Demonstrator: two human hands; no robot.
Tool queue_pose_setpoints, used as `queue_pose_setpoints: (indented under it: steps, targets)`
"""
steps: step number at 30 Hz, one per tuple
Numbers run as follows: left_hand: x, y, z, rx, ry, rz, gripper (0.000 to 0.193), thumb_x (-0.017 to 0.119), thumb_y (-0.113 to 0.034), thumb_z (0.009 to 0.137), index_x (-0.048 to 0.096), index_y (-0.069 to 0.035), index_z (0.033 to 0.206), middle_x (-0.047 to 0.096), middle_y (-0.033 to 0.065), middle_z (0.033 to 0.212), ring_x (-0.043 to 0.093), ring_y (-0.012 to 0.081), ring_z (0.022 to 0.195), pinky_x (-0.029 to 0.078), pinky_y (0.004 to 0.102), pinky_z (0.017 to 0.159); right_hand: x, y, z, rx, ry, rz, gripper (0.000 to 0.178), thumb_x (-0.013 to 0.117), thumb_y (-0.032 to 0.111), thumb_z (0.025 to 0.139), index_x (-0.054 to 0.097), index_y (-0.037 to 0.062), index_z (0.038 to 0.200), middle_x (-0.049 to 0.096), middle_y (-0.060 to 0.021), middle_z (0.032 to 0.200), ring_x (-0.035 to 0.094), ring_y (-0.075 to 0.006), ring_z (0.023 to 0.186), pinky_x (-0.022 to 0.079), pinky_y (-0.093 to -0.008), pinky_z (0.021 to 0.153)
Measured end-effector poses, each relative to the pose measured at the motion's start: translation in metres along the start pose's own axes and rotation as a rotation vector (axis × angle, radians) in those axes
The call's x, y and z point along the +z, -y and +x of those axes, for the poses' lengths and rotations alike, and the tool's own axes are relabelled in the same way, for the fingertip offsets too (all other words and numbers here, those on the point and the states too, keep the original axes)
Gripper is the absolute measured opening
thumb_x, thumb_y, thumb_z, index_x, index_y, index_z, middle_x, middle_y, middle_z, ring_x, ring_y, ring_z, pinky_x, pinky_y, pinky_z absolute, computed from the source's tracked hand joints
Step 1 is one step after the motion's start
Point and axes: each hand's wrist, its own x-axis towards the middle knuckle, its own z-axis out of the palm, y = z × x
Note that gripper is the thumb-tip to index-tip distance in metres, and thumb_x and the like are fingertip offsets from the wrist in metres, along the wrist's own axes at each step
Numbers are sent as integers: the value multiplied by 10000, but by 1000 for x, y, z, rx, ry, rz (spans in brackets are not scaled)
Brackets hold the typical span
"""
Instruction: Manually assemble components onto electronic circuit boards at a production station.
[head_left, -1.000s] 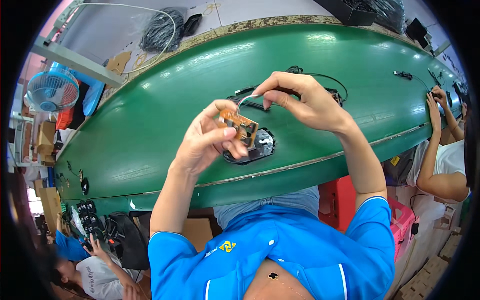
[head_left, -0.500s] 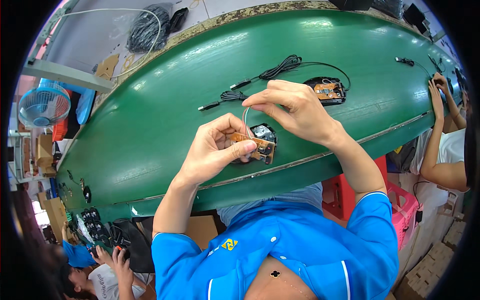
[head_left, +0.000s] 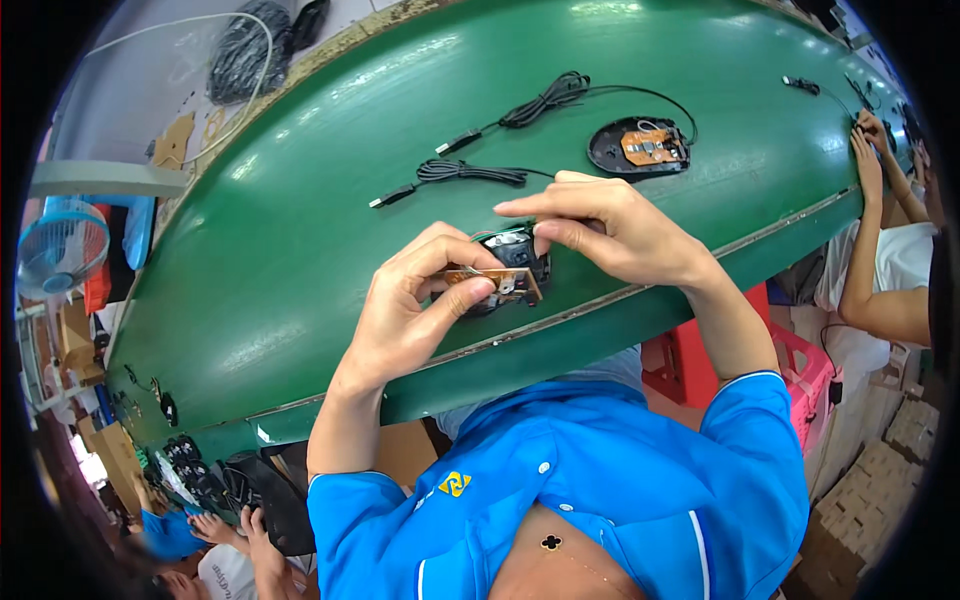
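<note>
My left hand (head_left: 405,305) pinches a small orange-brown circuit board (head_left: 521,281) between thumb and fingers, tilted above the table's near edge. Thin coloured wires (head_left: 484,236) run by the fingertips. Just behind the board is an open black mouse shell (head_left: 528,252), partly hidden by board and hand. My right hand (head_left: 630,232) hovers at the shell's right side, index finger stretched out and thumb apart from it, the thumb tip by the shell's edge. A coiled black USB cable (head_left: 470,173) lies beyond, its end passing behind my right hand.
Farther right on the green table (head_left: 300,260) lies another opened mouse (head_left: 655,147) with its board and coiled cable (head_left: 550,100). A co-worker's hands (head_left: 868,150) are at the far right. Other people sit at lower left. A blue fan (head_left: 65,248) stands left.
My right hand has let go of the wire ends and come down beside the shell, its fingers parted. The wires now lie lower, and the board is tilted more edge-on in my left hand.
</note>
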Motion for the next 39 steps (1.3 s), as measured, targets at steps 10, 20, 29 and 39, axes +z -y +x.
queue_pose_setpoints:
  steps: [10, 20, 29, 39]
  targets:
    - [10, 6, 5, 64, 9, 315, 104, 706, -44, 889, 725, -41, 992, 616, 44, 896, 511, 162, 837, 421, 272, 770, -3, -7, -28, 176, -23, -144, 58, 706, 31, 864, 701, 60, 914, 610, -36, 830, 504, -177, 826, 437, -313, 773]
    - [25, 13, 8, 47, -128, 547, 102, 715, -138, 902, 735, -80, 984, 603, 6, 825, 439, 173, 884, 318, 328, 853, 1, -13, -32, -3, -30, -441, 49, 698, 78, 849, 662, 84, 882, 588, -17, 869, 498, -207, 895, 403, -336, 869]
    - [40, 16, 17, 131, -239, 665, 96, 724, -135, 889, 734, -83, 970, 629, 2, 814, 447, 182, 878, 305, 333, 848, 1, -3, -29, -49, 15, -756, 61, 673, 135, 842, 623, 101, 851, 581, -19, 911, 507, -194, 919, 393, -333, 888]
    - [48, 21, 18, 158, -294, 781, 84, 726, -135, 887, 732, -90, 957, 631, 6, 798, 449, 186, 886, 296, 349, 869, -3, -14, -33, -130, -12, -763, 51, 667, 132, 839, 633, 102, 863, 577, -21, 915, 513, -192, 896, 406, -322, 868]
